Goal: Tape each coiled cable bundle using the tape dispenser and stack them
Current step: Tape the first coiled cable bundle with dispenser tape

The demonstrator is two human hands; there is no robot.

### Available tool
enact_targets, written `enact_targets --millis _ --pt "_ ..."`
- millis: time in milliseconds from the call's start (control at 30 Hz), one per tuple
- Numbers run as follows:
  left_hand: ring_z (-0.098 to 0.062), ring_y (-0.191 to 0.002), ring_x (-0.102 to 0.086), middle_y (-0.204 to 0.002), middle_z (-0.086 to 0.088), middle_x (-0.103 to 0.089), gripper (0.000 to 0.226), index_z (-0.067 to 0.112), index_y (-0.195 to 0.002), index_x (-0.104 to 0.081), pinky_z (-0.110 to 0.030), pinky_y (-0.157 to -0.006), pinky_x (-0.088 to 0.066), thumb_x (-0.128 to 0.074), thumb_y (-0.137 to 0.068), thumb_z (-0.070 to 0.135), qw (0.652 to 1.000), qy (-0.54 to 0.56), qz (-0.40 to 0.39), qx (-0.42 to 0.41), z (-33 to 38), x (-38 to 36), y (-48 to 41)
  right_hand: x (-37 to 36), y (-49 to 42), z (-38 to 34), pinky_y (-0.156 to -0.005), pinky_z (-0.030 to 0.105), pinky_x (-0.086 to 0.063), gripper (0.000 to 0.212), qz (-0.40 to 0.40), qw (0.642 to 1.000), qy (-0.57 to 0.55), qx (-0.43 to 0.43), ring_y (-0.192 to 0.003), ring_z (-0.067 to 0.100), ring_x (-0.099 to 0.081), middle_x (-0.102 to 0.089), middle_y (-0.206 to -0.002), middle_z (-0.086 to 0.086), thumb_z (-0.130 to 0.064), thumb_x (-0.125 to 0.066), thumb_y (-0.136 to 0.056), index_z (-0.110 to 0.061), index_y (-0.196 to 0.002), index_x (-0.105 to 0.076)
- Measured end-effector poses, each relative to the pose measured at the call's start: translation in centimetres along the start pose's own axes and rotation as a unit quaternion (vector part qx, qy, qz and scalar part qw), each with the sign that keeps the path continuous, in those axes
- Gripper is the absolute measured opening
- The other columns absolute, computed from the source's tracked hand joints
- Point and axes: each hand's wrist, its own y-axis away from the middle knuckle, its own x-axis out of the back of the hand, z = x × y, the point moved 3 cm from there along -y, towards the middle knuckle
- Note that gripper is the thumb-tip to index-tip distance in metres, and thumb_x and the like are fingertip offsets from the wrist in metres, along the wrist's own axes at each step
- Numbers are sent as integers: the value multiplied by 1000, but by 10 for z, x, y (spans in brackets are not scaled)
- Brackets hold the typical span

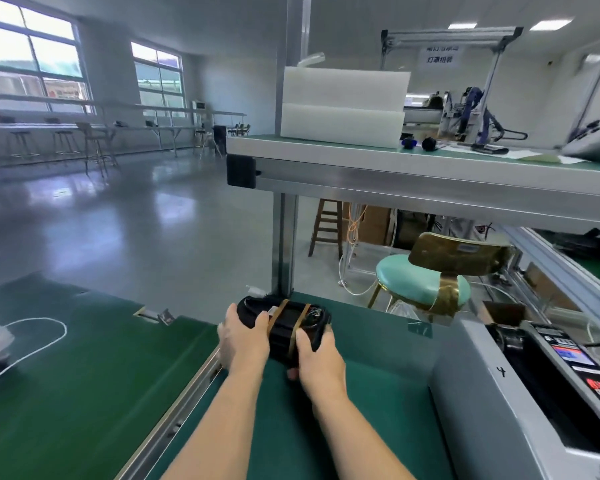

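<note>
**A:** Where was the cable bundle (284,327)?

**B:** Far edge of the counter (378,344), between both hands. Black coil, two brownish tape bands (300,327) across its middle.

**A:** Hand state?

**B:** Left hand (245,337) gripped the 9 o'clock end, thumb on top, fingers wrapped round the far side. Right hand (317,355) clamped the 4 o'clock corner, thumb lying along one band. Both were grasping the bundle. Couldn't tell whether it rested on the mat or was held just above it.

**A:** Edges?

**B:** Upright post (284,244) at the bundle's 12 o'clock, just behind it. Counter dropped off right there, with a teal stool (426,282) beyond at 2 o'clock. Metal rail (174,417) ran from 8 o'clock back under the left forearm, and past it lay a green belt (66,375) carrying a white cable (42,337) loop, well apart.

**A:** Room to move?

**B:** Bare mat from 3 to 6 o'clock of the bundle. Tape dispenser (534,393) closed off the 4 o'clock side, near but not touching the right forearm. Shelf (430,164) overhead at 12 to 2 o'clock, well above the hands.
</note>
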Motion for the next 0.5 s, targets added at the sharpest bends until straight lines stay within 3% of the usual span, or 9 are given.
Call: enact_targets --millis 67,133,300,433,500 --pt "-31 -130 -47 -149 -7 -43 62 26 -149 -34 -44 -109 -29 -56 -94 45 998 -56 -6 -6 5 -4 -8 -2 -8 0 -90 37 -53 66 6 999 38 3 -110 33 -65 -60 -130 12 -50 -44 -99 -25 -156 -21" --pt "-30 -131 -46 -148 -6 -46 61 28 -150 -34 -46 -110 -28 -53 -95 48 996 -89 -14 -8 6 -7 -15 -1 -11 0 -95 37 -48 69 13 995 96 10 -121 33 -56 -59 -133 13 -55 -42 -99 -24 -156 -20" --pt "-31 -139 -39 -154 -6 -41 65 29 -155 -22 -43 -112 -27 -43 -98 52 991 -123 -52 -6 -5 -2 -11 3 -5 2 -95 39 -42 73 22 984 175 13 -125 33 -51 -53 -136 12 -64 -37 -96 -30 -157 -17" --pt "-31 -143 -33 -159 -8 -32 62 23 -157 -14 -42 -115 -28 -35 -102 43 995 -59 -86 3 -3 9 14 10 7 0 -81 35 -38 70 31 991 129 -20 -115 36 -54 -37 -133 12 -62 -39 -97 -33 -157 -16" --pt "-30 -141 -35 -157 -6 -35 59 23 -156 -18 -41 -112 -30 -36 -103 38 997 -40 -70 -4 -1 22 33 17 22 -2 -83 35 -41 68 33 992 119 -9 -107 34 -55 -33 -134 10 -57 -39 -99 -28 -156 -16"
